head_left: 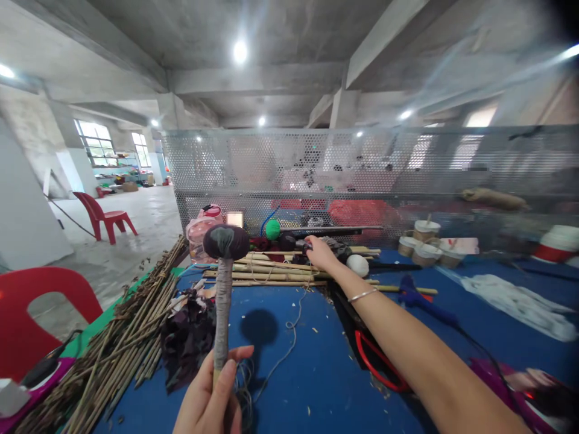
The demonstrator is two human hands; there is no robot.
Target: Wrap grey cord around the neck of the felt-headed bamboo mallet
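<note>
My left hand point(210, 395) is closed around the lower end of a yarn-wrapped stick point(222, 313), held upright. Grey yarn covers its shaft, and a dark rounded head point(225, 242) tops it. My right hand point(320, 253) reaches to the back of the table, its fingers bent together at some dark grey material; what they grip is too small to name. Beneath and beside that hand lie several bamboo sticks point(271, 274). A white ball point(357, 265) sits just right of the wrist, and a green ball point(272, 228) is farther left. Loose grey yarn point(294, 330) trails over the blue table.
Dried stalks point(131, 343) are heaped along the left edge, beside dark crumpled fabric point(187, 337). Red-handled scissors point(377, 364) lie under my right forearm. A blue glue gun point(425, 307) with a cord, several tubs point(425, 244) and white cloth point(520, 301) are at right. Perforated metal panel point(253, 169) stands behind.
</note>
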